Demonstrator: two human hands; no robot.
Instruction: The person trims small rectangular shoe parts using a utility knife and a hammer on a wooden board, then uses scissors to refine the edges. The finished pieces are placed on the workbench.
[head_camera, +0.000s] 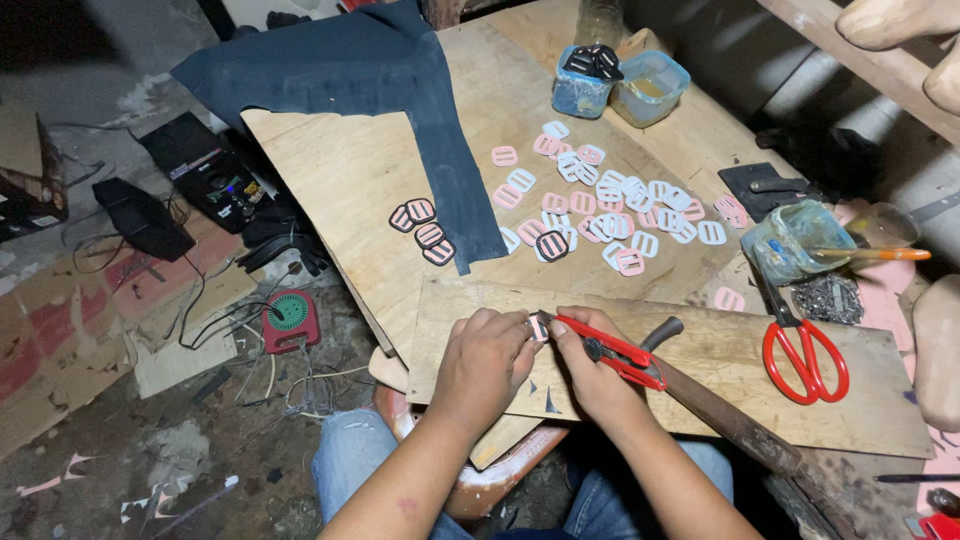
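**Inspector:** While the left hand (487, 352) pinches a small pink slotted piece (540, 327) between thumb and fingertips, the right hand (590, 365) is closed round a red-handled cutter (612, 352), whose tip meets that piece. Both work over the front wooden board (720, 400), just above the person's knees.

**Clerk:** How far along does it look?

**Inspector:** By my judgement, partway. A large spread of pink and white slotted pieces (610, 200) lies on the plywood top (350, 190) behind. Four dark-rimmed pieces (422, 225) sit apart beside the dark blue sheet (400, 100), and one more dark-rimmed piece (552, 245) lies among the pale ones. Which lot counts as finished, I cannot tell.

**Clerk:** Surroundings?

**Inspector:** Red scissors (805, 360) lie on the same board, to the right and well apart from the hands. A smeared tub with an orange-handled brush (800, 245) stands behind them. Two small plastic containers (615, 82) stand at the far edge, one holding dark pieces. A long wooden handle (730, 420) runs under the right forearm.

**Clerk:** Obstructions?

**Inspector:** That handle crowds the right wrist. Small offcuts (550, 400) lie on the board below the hands. The floor to the left is littered with cables and a small red device (290, 320).
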